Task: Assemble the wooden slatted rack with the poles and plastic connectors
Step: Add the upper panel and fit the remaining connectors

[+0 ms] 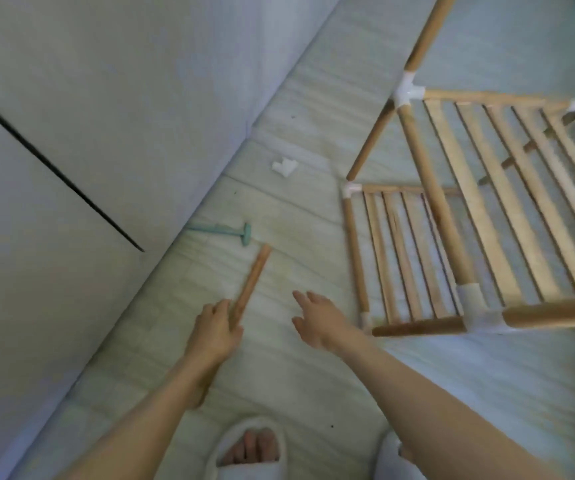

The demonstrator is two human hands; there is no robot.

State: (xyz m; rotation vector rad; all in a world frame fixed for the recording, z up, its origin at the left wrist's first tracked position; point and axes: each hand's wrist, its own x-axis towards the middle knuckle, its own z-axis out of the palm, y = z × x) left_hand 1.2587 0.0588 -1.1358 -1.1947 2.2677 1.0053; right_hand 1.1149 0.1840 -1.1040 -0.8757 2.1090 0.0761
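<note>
The left hand [215, 329] has its fingers clamped on one end of a loose pole [252, 281], which points away from them above the floor [296, 209]. The right hand [317, 318] reaches beside it, fingers apart and empty. The pole looks light and stiff, best gripped near an end for pushing into a connector [284, 167] lying farther out.

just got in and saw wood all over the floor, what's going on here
A person is building a wooden slatted rack on the floor. The left hand grips a loose wooden pole, and the right hand is open, fingers spread, holding nothing. The rack is partly joined with white plastic connectors. One spare connector and a small teal mallet lie near the wall.
</note>
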